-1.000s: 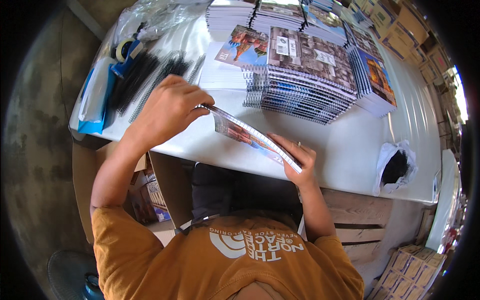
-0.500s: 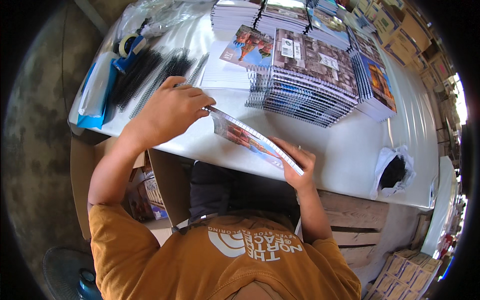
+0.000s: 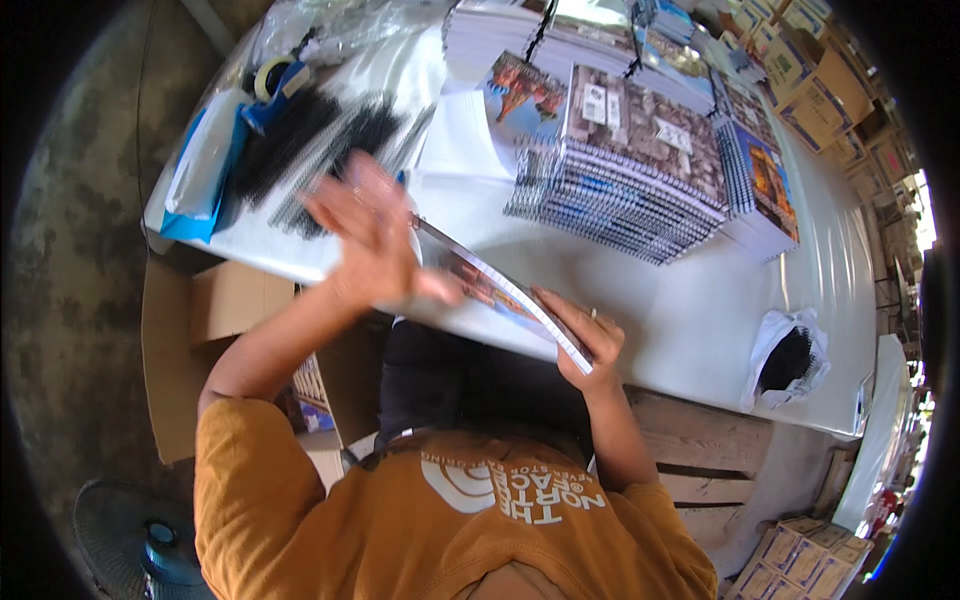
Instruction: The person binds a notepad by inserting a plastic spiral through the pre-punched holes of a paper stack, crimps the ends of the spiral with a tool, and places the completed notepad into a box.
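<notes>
My right hand [image 3: 592,335] grips the lower right end of a notebook [image 3: 528,303]. The notebook is tilted with its white page edges up, and a colourful picture cover shows on the side toward me. My left hand [image 3: 372,240] is blurred by motion, fingers spread, beside the notebook's upper left end. Beyond that hand lie many loose black spiral binding coils [image 3: 300,150]. Farther right stands a pile of spiral notebooks [image 3: 640,140] with grey picture covers, and a loose colourful cover [image 3: 522,95] lies by white sheets [image 3: 458,140].
A blue tape dispenser [image 3: 278,98] and a blue-and-white packet [image 3: 205,165] lie at the table's left. More notebook stacks [image 3: 755,175] stand behind. On the right, a white bag [image 3: 790,355] holds black coils. An open cardboard box [image 3: 235,315] and a fan [image 3: 150,540] stand at lower left.
My left hand has let go of the notebook's upper left end and its fingers have spread. My right hand keeps the notebook, which has shifted slightly.
</notes>
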{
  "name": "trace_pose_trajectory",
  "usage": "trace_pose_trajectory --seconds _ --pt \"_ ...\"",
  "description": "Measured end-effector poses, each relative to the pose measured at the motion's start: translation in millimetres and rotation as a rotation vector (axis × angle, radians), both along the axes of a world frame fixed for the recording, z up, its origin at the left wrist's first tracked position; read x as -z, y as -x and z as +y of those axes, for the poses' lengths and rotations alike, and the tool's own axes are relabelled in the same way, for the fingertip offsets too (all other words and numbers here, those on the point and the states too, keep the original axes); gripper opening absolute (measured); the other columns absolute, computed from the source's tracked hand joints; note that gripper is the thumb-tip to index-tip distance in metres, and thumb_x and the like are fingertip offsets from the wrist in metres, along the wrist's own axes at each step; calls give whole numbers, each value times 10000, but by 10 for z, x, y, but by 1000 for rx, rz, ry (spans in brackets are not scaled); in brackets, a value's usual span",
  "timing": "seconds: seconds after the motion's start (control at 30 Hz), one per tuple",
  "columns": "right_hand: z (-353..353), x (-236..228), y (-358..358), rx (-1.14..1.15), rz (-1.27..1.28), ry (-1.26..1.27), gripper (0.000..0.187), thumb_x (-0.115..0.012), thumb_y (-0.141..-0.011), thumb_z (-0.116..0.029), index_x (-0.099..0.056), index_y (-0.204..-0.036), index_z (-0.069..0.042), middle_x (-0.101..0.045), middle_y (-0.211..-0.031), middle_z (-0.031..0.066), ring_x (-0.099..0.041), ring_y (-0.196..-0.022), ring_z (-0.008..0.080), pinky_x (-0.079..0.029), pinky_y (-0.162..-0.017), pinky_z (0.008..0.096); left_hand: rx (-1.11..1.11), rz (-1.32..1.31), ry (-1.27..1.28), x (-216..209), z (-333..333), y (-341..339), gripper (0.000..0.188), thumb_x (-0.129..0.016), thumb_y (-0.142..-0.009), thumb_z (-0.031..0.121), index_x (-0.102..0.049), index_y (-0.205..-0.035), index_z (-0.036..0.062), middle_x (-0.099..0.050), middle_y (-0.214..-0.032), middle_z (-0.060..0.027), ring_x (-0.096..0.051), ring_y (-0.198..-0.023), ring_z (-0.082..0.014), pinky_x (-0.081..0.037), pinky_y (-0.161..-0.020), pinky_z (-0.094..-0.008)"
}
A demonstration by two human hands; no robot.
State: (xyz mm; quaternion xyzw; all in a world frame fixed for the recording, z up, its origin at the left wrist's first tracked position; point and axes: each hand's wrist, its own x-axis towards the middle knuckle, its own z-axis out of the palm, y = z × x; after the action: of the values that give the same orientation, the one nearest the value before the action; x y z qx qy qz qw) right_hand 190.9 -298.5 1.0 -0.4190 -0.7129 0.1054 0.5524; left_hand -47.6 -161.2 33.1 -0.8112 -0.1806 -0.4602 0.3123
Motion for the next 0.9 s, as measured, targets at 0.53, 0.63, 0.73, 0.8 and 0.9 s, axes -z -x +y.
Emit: trace_pose_trajectory --seconds 0.53,0.63,0.73,0.8,0.9 --pt "-31 18 40 -67 -31 -142 269 -655 -765 -39 -625 -1013 61 -661 -884 208 -676 -793 287 -560 -669 325 143 213 226 578 -584 -9 1118 -336 -717 796 -151 -1364 -97 -166 -1397 -353 -140 -1305 -501 -2 -1041 -596" --pt "28 -30 99 -155 -50 -136 265 -653 -758 -25 -626 -1007 62 -663 -878 206 -676 -785 287 -559 -656 322 159 -118 345 506 -342 -108 1144 -353 -703 805 -150 -1361 -108 -155 -1418 -313 -154 -1323 -438 -18 -1077 -509" --pt "10 -31 92 -99 -45 -137 261 -645 -767 -27 -625 -1013 58 -662 -870 204 -676 -785 285 -559 -653 322 96 65 427 716 -459 -85 1204 -238 -689 848 -172 -1319 -175 -55 -1377 -412 -49 -1280 -573 -8 -1026 -631" --pt "87 -33 43 -78 -41 -155 263 -646 -770 -37 -625 -1015 56 -660 -879 206 -676 -791 283 -559 -655 323 266 79 154 678 -443 -52 1181 -299 -690 837 -236 -1287 -180 -55 -1362 -433 -34 -1273 -588 1 -1025 -628" --pt "16 -16 141 -148 -25 -149 268 -651 -768 -49 -626 -1015 52 -658 -899 209 -675 -803 282 -558 -658 327 151 -210 133 306 104 311 1192 -278 -677 852 -181 -1342 -132 8 -1414 -359 43 -1324 -487 31 -1046 -589"
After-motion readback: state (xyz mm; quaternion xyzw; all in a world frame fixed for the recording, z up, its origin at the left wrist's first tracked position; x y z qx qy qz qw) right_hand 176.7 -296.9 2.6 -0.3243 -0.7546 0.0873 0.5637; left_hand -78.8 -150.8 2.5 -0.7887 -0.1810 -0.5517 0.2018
